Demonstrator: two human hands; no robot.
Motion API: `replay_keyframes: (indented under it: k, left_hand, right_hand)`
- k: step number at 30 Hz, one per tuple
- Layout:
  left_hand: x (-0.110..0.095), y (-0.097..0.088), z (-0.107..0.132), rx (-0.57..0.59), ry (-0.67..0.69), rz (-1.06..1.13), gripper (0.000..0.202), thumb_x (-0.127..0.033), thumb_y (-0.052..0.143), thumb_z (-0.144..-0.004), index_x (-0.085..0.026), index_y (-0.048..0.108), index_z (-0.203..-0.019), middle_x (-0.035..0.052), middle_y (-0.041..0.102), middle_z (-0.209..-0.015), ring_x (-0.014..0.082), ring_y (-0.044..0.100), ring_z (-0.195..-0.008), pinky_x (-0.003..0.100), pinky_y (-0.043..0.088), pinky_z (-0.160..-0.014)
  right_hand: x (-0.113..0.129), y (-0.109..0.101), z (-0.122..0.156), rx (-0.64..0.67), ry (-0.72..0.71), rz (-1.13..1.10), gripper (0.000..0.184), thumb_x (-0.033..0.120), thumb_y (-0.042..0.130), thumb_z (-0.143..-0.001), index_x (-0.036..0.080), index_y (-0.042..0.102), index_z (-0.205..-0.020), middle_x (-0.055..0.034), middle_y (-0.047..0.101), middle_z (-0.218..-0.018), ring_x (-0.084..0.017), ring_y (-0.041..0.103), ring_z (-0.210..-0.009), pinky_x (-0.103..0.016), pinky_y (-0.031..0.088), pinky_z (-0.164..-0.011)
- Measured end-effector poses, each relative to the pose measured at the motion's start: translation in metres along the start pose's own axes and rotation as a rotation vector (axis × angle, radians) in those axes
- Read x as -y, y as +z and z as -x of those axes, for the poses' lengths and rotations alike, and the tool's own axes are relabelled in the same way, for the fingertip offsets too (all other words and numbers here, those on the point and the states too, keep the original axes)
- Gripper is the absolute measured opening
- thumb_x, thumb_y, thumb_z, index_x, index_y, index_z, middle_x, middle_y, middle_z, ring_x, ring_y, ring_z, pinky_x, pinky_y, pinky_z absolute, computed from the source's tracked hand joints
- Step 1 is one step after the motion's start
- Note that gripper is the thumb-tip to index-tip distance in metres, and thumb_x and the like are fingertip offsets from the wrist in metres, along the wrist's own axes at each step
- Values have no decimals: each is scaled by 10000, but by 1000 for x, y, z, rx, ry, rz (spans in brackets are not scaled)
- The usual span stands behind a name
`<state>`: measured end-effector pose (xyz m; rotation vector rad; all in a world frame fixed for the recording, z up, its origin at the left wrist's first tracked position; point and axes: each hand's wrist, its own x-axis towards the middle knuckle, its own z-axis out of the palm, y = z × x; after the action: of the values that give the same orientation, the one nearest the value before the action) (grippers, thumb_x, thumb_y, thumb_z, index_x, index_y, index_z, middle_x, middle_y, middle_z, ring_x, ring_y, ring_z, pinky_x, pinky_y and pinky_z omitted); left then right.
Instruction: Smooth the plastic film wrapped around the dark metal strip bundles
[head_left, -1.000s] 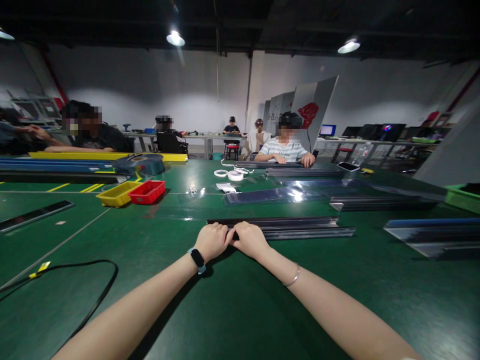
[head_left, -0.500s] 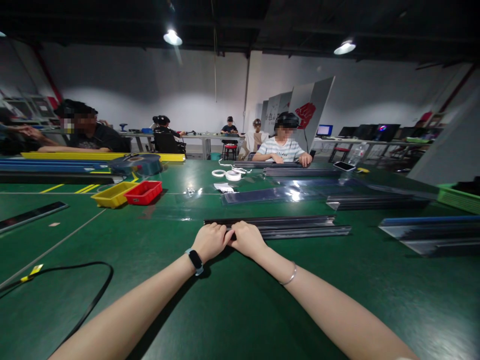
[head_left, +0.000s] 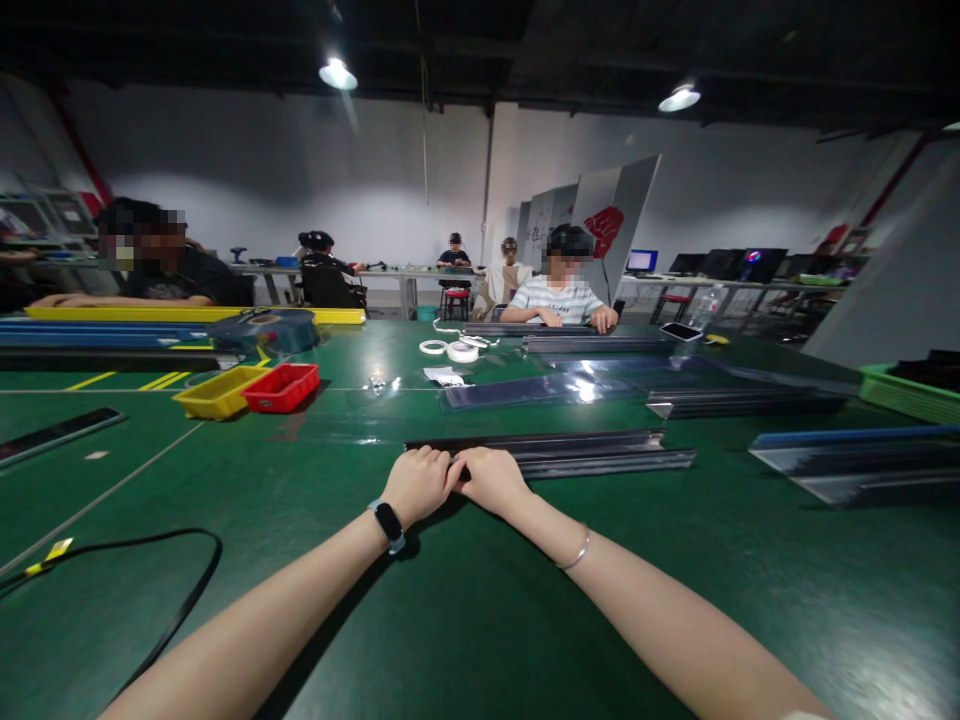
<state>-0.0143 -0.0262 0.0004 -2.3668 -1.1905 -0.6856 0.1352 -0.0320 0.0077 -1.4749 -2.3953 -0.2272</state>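
A long dark channel-shaped profile (head_left: 615, 462) lies crosswise on the green table (head_left: 480, 620), its length running off to the right. My left hand (head_left: 421, 482), with a watch on its wrist, is closed on the profile's left end. Pressed close beside it, my right hand (head_left: 491, 480) is also closed on that end, with a bangle on the forearm. The two thumbs meet between the hands. My fingertips are hidden behind the knuckles, and so is the part of the profile under them.
Yellow (head_left: 217, 393) and red (head_left: 282, 388) bins stand left, beyond a black cable (head_left: 214, 545). White tape rolls (head_left: 463, 351) and a clear plastic strip (head_left: 517, 391) lie ahead. More profiles (head_left: 742, 403) lie right, near a green basket (head_left: 900, 393). A co-worker (head_left: 559, 295) sits opposite.
The view has shifted slightly, so the surroundings sit a little further left. Both hands keep their hold on the profile. At the far left, a co-worker's raised hands have gone from view.
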Motion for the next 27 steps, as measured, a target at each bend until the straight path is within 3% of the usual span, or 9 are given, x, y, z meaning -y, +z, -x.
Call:
replay_keyframes:
  k: [8,17,27]
  left_hand:
    - [1,2,1,22,-21,3,413,-385,275,-876,-157,545,-661,72,585,-620,170,526,-634,286,372,-606]
    - [2,3,1,49,-26,-16,419,-380,254,-881,-159,539,-667,68,596,-634,177,525,-636,288,360,-596]
    - [0,-4,1,42,-26,-23,361,-358,258,-885,-162,524,-739,60,592,-677,173,521,-688,282,353,-621]
  right_hand:
    - [0,4,0,-61,-27,14,256,412,472,-753,169,549,-779,-60,602,-774,-178,536,-802,-271,395,-712]
    - [1,3,-1,-32,1,4,259,416,459,-766,169,534,-788,-64,597,-790,-164,537,-810,-254,383,-719]
    - [2,3,-1,-21,16,10,346,450,438,-773,181,483,-985,-74,591,-833,-172,547,-804,-263,380,-712]
